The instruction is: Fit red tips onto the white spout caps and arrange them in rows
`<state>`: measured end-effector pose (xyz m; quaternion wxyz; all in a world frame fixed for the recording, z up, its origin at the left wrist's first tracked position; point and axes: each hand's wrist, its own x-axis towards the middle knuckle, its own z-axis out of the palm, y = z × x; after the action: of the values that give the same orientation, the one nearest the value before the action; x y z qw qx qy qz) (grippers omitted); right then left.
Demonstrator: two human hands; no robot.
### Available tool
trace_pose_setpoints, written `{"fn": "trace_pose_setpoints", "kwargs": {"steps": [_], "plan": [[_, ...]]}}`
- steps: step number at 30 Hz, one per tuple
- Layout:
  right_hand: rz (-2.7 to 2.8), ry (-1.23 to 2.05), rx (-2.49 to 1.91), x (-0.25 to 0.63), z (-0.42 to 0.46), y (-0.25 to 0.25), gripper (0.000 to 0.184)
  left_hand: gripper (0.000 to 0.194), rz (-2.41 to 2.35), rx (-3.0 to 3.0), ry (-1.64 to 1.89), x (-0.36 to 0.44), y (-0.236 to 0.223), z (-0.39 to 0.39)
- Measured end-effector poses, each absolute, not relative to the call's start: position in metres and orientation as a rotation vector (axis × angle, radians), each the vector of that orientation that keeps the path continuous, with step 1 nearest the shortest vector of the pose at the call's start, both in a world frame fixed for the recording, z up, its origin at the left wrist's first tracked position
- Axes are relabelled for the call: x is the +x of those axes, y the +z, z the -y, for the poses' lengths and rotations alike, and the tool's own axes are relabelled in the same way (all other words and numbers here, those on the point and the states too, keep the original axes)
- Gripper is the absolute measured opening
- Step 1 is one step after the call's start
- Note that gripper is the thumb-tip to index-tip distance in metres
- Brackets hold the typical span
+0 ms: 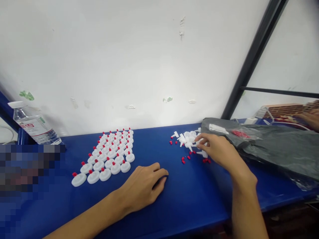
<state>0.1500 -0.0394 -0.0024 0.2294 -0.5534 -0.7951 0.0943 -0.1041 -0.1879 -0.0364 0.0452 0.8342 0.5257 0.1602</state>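
Observation:
My left hand [149, 182] rests on the blue table, fingers curled and thumb drawn to the index finger; whatever they may hold is hidden. My right hand [214, 146] reaches over a loose pile of white nozzle caps [190, 136], its thumb and fingers pinching at one white nozzle cap [198, 141] on the pile's right side. Small red tips [188, 157] are scattered around the pile. Left of my left hand, rows of white nozzle caps [105, 174] stand upright, most with a red tip on top.
A clear bottle [37, 124] with a white lid leans at the left. A dark plastic bag [271, 146] lies at the right, with a clear bag of red tips [240, 133] on it. A black metal post [253, 59] rises behind. Another person's hand [310, 118] shows at the far right.

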Motion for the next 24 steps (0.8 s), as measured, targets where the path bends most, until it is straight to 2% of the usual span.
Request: {"fn": "trace_pose_setpoints", "kwargs": {"steps": [5,9,20,24], "plan": [[2.1,0.144,-1.454,0.147,0.041,0.003,0.02,0.036,-1.67,2.501,0.493,-0.087,-0.042,0.174],[2.074,0.102,-1.366,0.146,0.036,0.0,0.033,0.041,-1.686,2.561,0.525,-0.068,-0.046,0.149],[2.104,0.145,-1.151,0.145,0.036,0.0,0.025,0.02,-1.654,2.605,0.588,-0.057,-0.052,0.123],[2.157,0.365,-1.124,0.141,0.041,0.002,0.025,0.018,-1.613,2.694,0.538,-0.062,-0.049,0.138]]}}
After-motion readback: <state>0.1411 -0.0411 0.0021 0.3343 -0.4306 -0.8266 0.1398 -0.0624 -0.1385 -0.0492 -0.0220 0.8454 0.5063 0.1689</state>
